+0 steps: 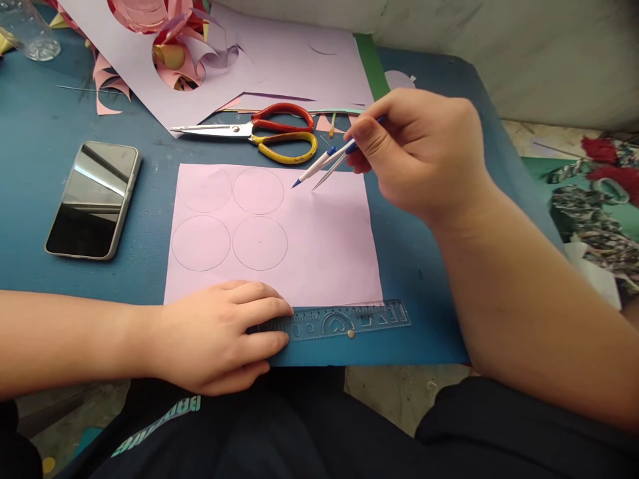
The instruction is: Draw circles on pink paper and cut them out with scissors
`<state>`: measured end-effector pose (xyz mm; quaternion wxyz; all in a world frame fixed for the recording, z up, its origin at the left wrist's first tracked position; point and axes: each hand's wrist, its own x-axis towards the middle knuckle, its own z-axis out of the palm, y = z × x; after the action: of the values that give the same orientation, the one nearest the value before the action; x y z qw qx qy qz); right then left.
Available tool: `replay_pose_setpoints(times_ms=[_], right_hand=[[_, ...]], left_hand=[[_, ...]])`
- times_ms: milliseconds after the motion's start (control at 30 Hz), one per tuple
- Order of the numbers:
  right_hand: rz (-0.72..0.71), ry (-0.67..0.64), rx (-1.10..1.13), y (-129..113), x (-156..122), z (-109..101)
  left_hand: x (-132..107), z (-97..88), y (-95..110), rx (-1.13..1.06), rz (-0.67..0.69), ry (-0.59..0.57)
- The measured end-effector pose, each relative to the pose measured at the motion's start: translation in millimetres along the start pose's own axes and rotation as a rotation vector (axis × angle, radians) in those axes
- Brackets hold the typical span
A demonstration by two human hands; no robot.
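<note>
A sheet of pink paper (329, 259) lies on the blue table, with several circles drawn in thin line on its left and middle part. My right hand (419, 146) is closed around a drawing compass (329, 159) that carries a blue and white pen. The compass legs point down and left over the sheet's upper right part; whether the tips touch it I cannot tell. My left hand (229, 336) rests with fingers extended on the sheet's lower edge and the left end of a clear plastic ruler (324, 322), which it partly hides.
Scissors (249, 131) with red and yellow handles lie beyond the sheet. A phone (94, 199) is at the left. Larger paper sheets (294, 60) and paper scraps (110, 80) cover the back, with a clear plastic bottle (37, 40) at the far left corner. Near me runs the table edge (399, 352).
</note>
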<state>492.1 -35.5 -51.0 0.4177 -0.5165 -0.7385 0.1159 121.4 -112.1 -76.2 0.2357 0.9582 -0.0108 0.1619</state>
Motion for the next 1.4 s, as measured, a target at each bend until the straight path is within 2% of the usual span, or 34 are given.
replay_pose_setpoints(times_ms=[167, 367, 533, 733, 933, 1100, 1400], right_hand=[[-0.027, 0.021, 0.046, 0.1, 0.3, -2.0], [0.001, -0.002, 0.053, -2.1, -0.5, 0.7], [0.016, 0.038, 0.075, 1.1, 0.5, 2.7], [0.027, -0.007, 0.052, 4.8, 2.0, -2.1], [-0.012, 0.053, 0.07, 1.4, -0.2, 3.2], [-0.009, -0.025, 0.044, -0.6, -1.2, -3.1], [0.006, -0.052, 0.026, 0.7, -1.7, -6.0]], left_hand=[[1.0, -0.4, -0.2, -0.006, 0.004, 0.01], [4.5, 0.1, -0.6, -0.005, 0.0, 0.007], [1.6, 0.8, -1.2, 0.01, -0.005, -0.001], [-1.3, 0.3, -0.2, -0.014, -0.007, -0.02], [1.8, -0.9, -0.4, -0.009, 0.001, 0.002], [4.9, -1.2, -1.0, 0.002, 0.01, 0.028], [2.3, 0.5, -1.1, 0.003, 0.003, 0.013]])
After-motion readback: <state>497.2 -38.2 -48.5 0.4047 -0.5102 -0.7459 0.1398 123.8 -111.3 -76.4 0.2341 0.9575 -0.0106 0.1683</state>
